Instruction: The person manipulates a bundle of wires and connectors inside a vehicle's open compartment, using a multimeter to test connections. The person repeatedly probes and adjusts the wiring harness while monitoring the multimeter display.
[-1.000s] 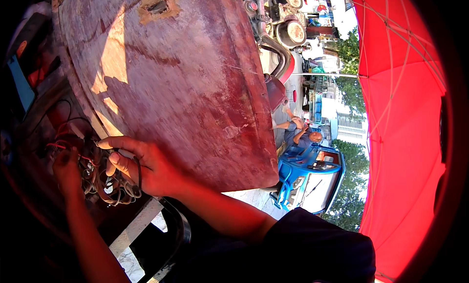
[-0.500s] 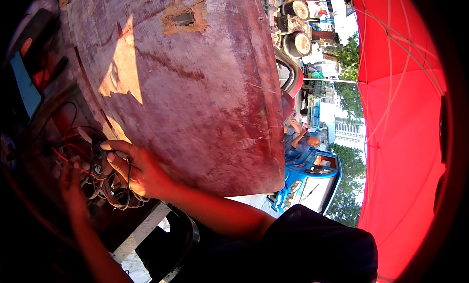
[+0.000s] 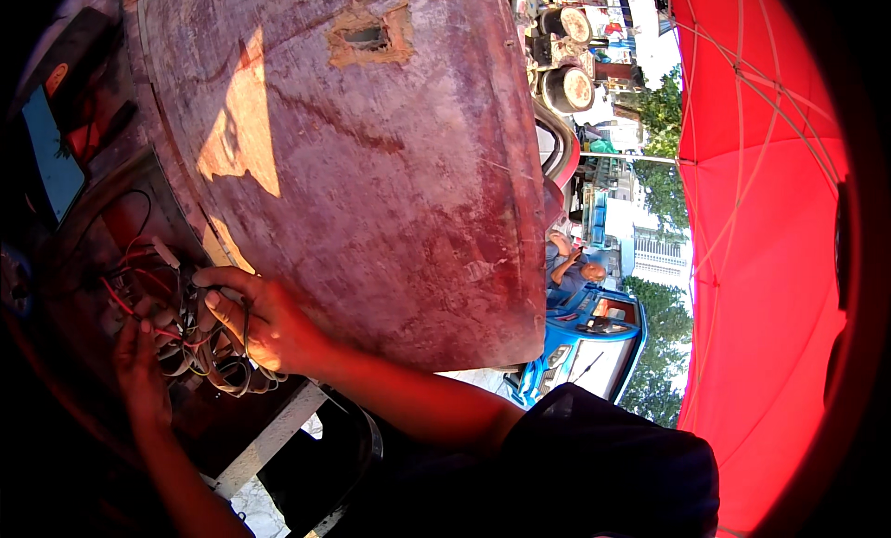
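Note:
My left hand (image 3: pixel 144 385) is closed, thumb and fingertips pinched together at a thin red wire (image 3: pixel 121 301). To its right, my right hand (image 3: pixel 274 329) curls its thumb and index finger around a dark cable (image 3: pixel 247 329) by a tangled bundle of wires (image 3: pixel 227 378). Red, white and grey strands loop below and between the hands. A small pale connector (image 3: pixel 165 252) hangs above the fingers. Shadow hides where several of the wires lead.
A large, worn reddish-brown panel (image 3: pixel 445 167) with a rough rectangular cutout rises beside my right arm. Below the wires runs a pale metal bar (image 3: pixel 269 440). A blue vehicle (image 3: pixel 585 324), a seated person (image 3: pixel 571 271) and a red canopy (image 3: pixel 770 259) appear at right.
The panel and background sit slightly farther right in view. My left fingertips have shifted slightly along the red wire; my right hand keeps nearly the same pose.

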### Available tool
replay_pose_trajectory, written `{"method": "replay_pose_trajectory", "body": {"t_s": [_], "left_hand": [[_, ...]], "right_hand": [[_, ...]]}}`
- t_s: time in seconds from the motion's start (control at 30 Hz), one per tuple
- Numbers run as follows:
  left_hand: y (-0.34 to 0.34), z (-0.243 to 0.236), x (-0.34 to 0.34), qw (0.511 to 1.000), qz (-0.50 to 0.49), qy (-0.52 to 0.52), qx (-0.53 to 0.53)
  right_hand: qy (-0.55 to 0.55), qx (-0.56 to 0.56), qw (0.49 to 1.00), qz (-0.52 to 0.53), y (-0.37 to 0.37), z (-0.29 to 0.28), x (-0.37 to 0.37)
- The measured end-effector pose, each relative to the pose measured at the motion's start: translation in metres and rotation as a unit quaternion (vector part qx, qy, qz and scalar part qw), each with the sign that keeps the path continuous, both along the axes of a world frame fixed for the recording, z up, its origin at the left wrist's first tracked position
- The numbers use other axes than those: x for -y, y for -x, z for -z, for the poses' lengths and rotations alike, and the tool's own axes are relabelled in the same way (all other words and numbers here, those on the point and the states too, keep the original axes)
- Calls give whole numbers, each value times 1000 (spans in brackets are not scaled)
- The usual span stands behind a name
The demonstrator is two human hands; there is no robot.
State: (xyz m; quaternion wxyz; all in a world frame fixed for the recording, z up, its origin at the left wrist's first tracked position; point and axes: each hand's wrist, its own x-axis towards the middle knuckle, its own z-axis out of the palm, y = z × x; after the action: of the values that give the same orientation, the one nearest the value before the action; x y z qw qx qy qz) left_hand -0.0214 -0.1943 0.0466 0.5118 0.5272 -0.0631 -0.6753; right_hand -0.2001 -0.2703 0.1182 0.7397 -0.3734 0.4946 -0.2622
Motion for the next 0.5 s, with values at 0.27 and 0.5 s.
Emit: {"method": "replay_pose_trajectory", "body": {"t_s": [0.27,0.5], "left_hand": [[0,10,-5,1000,-21,-3,4],[-20,13,-11,987,-110,-86,85]], "right_hand": [[5,-17,1000,-16,-1,-9,3],[56,-71,995,-44,4,-11,3]]}}
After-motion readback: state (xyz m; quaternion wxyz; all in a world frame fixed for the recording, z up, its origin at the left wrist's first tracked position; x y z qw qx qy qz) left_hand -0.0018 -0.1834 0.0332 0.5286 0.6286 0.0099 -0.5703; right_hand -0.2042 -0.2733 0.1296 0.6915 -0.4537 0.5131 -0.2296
